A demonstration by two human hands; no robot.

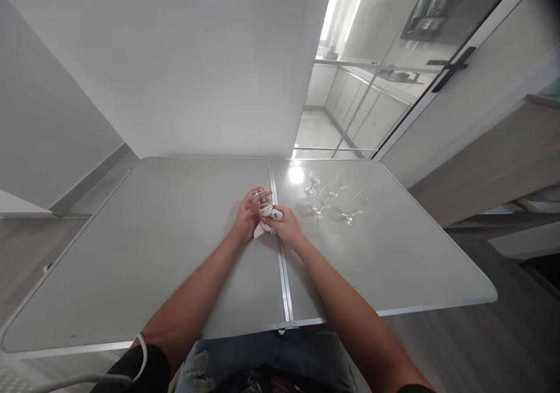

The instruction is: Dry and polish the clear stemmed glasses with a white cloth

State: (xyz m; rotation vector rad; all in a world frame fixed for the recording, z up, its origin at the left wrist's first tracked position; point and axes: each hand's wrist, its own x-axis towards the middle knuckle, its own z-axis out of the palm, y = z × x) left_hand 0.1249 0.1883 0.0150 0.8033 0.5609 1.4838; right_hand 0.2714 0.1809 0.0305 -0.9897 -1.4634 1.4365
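My left hand [246, 217] is wrapped round the bowl of a clear wine glass [262, 195], held over the middle of the table near its seam. My right hand [285, 224] grips a crumpled white cloth [264, 228] against the lower part of that glass. Part of the cloth hangs down between the two hands. The cloth and fingers hide the glass's stem and foot.
Several clear stemmed glasses [349, 217] stand to the right on the grey folding table [385, 265]. A metal-edged seam [284, 282] runs across the tabletop. Behind the table are a white wall [210, 72] and a glass door [363, 101].
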